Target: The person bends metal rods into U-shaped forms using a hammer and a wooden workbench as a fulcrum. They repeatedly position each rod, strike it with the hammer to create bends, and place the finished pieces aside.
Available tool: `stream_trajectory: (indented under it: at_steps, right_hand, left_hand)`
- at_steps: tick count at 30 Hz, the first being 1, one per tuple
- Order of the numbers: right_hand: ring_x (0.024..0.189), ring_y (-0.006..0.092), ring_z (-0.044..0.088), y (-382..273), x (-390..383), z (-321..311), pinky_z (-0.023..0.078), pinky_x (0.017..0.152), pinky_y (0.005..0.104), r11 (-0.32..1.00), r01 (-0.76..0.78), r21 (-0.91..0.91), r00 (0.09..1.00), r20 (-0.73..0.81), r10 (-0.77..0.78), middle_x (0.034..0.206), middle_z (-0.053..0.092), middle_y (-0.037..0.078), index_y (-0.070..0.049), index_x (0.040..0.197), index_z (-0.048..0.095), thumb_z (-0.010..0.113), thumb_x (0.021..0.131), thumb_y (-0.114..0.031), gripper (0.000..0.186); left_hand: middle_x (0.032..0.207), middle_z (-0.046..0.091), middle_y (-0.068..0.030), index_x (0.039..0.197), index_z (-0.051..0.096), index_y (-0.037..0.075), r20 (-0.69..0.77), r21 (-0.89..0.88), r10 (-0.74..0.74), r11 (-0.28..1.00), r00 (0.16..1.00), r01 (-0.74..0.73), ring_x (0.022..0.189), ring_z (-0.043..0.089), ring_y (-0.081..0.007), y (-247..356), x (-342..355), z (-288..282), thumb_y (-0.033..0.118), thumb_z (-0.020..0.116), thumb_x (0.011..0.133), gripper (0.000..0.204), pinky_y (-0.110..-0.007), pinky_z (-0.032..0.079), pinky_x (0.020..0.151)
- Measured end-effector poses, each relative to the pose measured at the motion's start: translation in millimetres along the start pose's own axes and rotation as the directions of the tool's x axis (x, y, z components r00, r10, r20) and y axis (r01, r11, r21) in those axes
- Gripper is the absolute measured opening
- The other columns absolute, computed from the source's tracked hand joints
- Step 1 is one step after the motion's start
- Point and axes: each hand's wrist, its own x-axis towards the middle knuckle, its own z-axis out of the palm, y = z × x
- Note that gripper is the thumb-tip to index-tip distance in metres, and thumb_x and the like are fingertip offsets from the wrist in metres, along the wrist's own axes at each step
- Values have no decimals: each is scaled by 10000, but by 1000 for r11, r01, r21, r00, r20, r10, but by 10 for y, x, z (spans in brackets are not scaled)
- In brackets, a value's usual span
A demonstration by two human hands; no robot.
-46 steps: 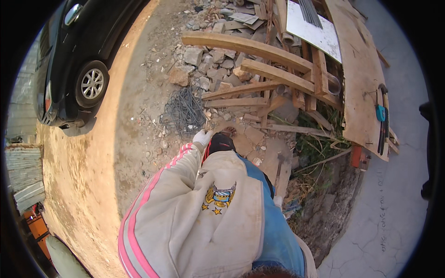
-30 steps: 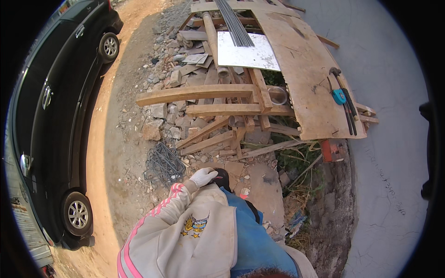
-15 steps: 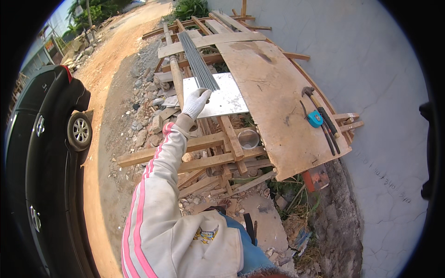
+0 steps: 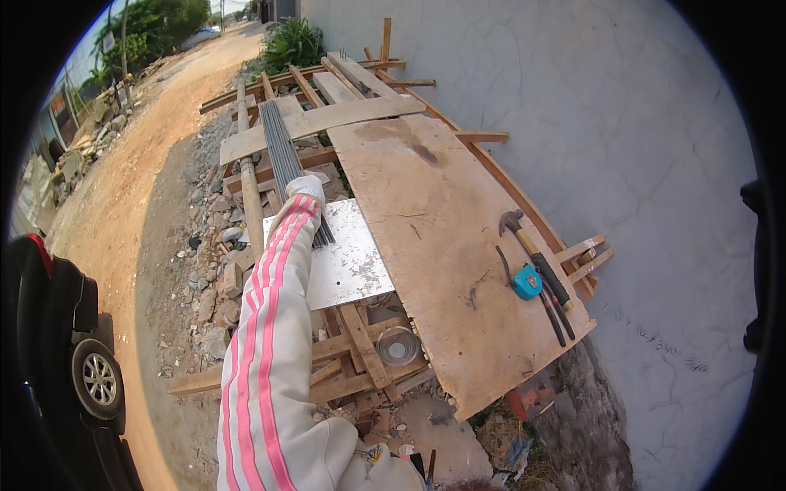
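Observation:
My left hand (image 4: 307,189), in a white knit glove, is closed over a bundle of thin grey metal rods (image 4: 280,146). Its fingers are partly hidden under the hand and the striped sleeve. The far part of the bundle rests across a wooden plank (image 4: 360,114). Its near ends lie on a white, speckled flat sheet (image 4: 352,260), close to my wrist. My right hand is out of view.
A plywood board (image 4: 434,237) on a timber frame holds a claw hammer (image 4: 524,233), a blue tape measure (image 4: 526,282) and pincers (image 4: 557,317). A round clear container (image 4: 398,346) sits below. A grey wall (image 4: 622,147) stands right, rubble and a black car (image 4: 49,368) left.
My left hand has reached farther forward along the rods, from beside their near ends to over the bundle. The view has shifted, and the car appears lower at the left.

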Motion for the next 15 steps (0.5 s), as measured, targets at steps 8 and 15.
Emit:
stream_trajectory:
  at_steps: [8,15]
  right_hand:
    - [1101,321,705,-53,83,31,536,961,403,1000,-24,14,999,-40,24,1250,715,224,43,1518,344,567,1053,-302,621]
    - [1131,304,701,-96,106,-55,534,986,391,999,-5,38,1000,-30,6,1288,710,218,34,1571,299,547,1075,-271,633]
  left_hand:
    - [1213,786,-89,1176,816,159,-8,-33,21,999,1000,-21,1162,741,-297,-6,134,-123,262,776,824,369,-442,601,953]
    - [796,707,-185,1045,710,-128,52,-992,-240,100,969,78,700,716,-291,-242,-52,-49,228,604,904,398,-413,568,618]
